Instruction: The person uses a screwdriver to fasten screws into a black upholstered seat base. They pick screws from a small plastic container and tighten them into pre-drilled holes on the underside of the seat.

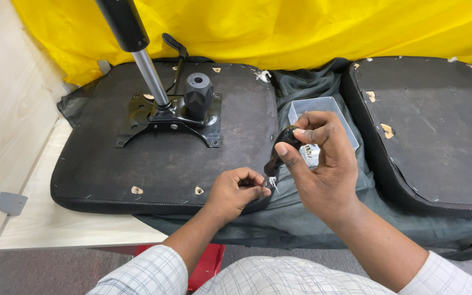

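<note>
The right hand [323, 164] grips a black-handled screwdriver [281, 150], tip at the seat pad [165, 158] edge. Left hand [236, 191] fingers pinch there, perhaps on a staple.

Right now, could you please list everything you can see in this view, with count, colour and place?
Seat cushion: one, black, upside down on the left, edge by the hands.
Second cushion: one, black, right.
Chair mechanism plate: one, black, bolted on the left cushion.
Gas lift cylinder: one, black and silver, rising from the plate.
Plastic tray: one, clear grey, between the cushions.
Dark cloth: one, dark green, under the cushions.
Yellow sheet: one, along the back.
Wooden board: one, pale, left.
Screwdriver: one, black handle, in the right hand.
Left hand: pinching at the cushion edge.
Right hand: gripping the screwdriver.
</note>
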